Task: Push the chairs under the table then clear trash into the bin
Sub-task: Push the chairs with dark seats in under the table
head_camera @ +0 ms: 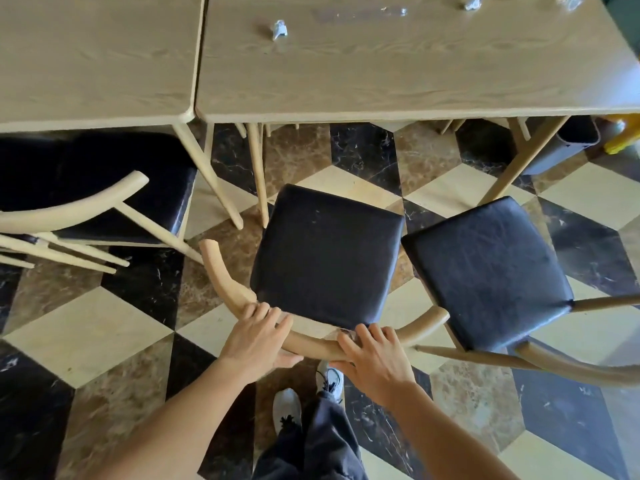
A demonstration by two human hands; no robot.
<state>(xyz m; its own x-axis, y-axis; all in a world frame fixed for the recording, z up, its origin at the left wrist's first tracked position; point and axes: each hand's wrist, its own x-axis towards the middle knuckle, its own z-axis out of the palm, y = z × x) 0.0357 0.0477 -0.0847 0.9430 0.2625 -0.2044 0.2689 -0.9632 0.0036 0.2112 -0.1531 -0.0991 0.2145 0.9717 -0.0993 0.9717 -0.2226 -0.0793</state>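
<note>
A wooden chair with a black seat (325,254) stands in front of me, a short way back from the right table (398,74). My left hand (258,336) and my right hand (375,358) both grip its curved wooden backrest. A second black-seated chair (491,271) stands to its right, also clear of the table. A third chair (104,181) at the left sits partly under the left table (93,57). Crumpled foil scraps (278,29) and clear plastic wrap (360,13) lie on the right table.
A dark grey bin (568,140) stands on the floor beyond the right table's front right leg, with something yellow (623,136) beside it. The floor is checkered marble tile. My feet are just behind the middle chair.
</note>
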